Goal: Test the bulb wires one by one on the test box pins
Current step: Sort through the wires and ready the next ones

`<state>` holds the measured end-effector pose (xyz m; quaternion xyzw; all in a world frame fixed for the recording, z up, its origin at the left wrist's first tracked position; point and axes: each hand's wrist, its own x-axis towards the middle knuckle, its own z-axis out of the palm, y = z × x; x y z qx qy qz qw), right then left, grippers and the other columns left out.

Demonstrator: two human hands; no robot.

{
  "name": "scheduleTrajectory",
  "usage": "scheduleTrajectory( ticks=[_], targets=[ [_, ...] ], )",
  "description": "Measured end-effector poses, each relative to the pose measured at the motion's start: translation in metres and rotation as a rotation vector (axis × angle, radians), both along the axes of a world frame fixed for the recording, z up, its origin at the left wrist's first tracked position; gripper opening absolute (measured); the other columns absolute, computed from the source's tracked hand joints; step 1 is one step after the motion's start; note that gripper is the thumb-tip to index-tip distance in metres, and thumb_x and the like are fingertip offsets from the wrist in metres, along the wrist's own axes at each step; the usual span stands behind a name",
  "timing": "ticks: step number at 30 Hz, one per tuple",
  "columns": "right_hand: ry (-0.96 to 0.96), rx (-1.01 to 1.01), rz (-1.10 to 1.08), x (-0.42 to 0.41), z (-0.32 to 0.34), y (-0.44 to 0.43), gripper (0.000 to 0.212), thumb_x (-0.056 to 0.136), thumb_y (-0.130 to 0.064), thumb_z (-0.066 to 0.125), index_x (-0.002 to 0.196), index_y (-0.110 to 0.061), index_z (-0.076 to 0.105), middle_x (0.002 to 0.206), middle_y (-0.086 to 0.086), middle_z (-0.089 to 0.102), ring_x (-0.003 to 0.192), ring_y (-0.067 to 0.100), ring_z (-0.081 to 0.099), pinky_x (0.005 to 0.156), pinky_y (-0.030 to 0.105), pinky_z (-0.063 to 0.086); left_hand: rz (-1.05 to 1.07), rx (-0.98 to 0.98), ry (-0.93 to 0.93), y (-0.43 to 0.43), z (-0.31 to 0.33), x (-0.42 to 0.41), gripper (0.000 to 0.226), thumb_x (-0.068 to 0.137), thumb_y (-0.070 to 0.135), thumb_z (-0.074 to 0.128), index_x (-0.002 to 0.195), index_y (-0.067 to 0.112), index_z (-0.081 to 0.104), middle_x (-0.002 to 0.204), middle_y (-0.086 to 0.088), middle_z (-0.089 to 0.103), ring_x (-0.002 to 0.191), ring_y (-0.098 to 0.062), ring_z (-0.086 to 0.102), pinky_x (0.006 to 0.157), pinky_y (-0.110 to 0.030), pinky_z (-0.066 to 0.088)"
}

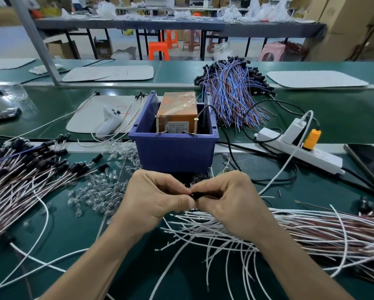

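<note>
My left hand point(157, 197) and my right hand point(227, 194) meet fingertip to fingertip in front of the blue bin point(173, 152). Together they pinch a small black bulb socket point(196, 195), mostly hidden by the fingers. Inside the bin sits the orange test box point(178, 110), with two upright screw pins, the left pin point(157, 124) and the right pin point(195, 126), at its front edge. A pile of white and brown wires point(300, 232) lies under and to the right of my right hand. Loose clear bulbs point(99, 191) are scattered left of my left hand.
A heap of wired black sockets point(23, 176) lies at the left. A bundle of blue and brown wires point(231, 92) lies behind the bin. A white power strip point(298, 148) with an orange plug and a dark phone point(367, 159) are at the right.
</note>
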<state>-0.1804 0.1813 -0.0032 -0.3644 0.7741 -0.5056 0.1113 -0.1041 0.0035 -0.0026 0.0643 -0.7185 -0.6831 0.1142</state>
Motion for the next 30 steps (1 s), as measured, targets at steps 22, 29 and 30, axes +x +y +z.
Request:
scheduleTrajectory(
  ticks=[22, 29, 30],
  targets=[
    [-0.152, -0.078, 0.051, -0.011, 0.001, 0.003, 0.017, 0.081, -0.017, 0.074, 0.093, -0.023, 0.084, 0.07, 0.0, 0.074, 0.064, 0.003, 0.059, 0.059, 0.029, 0.049, -0.048, 0.184, 0.057, 0.0, -0.012, -0.007, 0.02, 0.076, 0.029, 0.085, 0.085, 0.011, 0.084, 0.067, -0.011, 0.071, 0.06, -0.015, 0.062, 0.058, -0.022, 0.052],
    [-0.092, -0.098, 0.047, -0.007, -0.01, -0.001, 0.016, 0.085, -0.017, 0.071, 0.073, -0.009, 0.077, 0.059, 0.014, 0.06, 0.054, 0.013, 0.04, 0.051, 0.036, 0.029, -0.018, 0.108, 0.1, 0.0, -0.012, -0.014, 0.02, 0.073, 0.034, 0.084, 0.08, 0.015, 0.083, 0.064, -0.01, 0.072, 0.055, -0.014, 0.061, 0.056, -0.021, 0.052],
    [-0.096, -0.103, 0.044, -0.007, -0.012, -0.001, 0.017, 0.085, -0.017, 0.071, 0.073, -0.008, 0.076, 0.057, 0.012, 0.058, 0.053, 0.012, 0.039, 0.05, 0.034, 0.027, -0.021, 0.106, 0.093, -0.001, -0.013, -0.014, 0.017, 0.074, 0.031, 0.084, 0.079, 0.015, 0.083, 0.063, -0.01, 0.071, 0.055, -0.014, 0.06, 0.055, -0.021, 0.052]
  ],
)
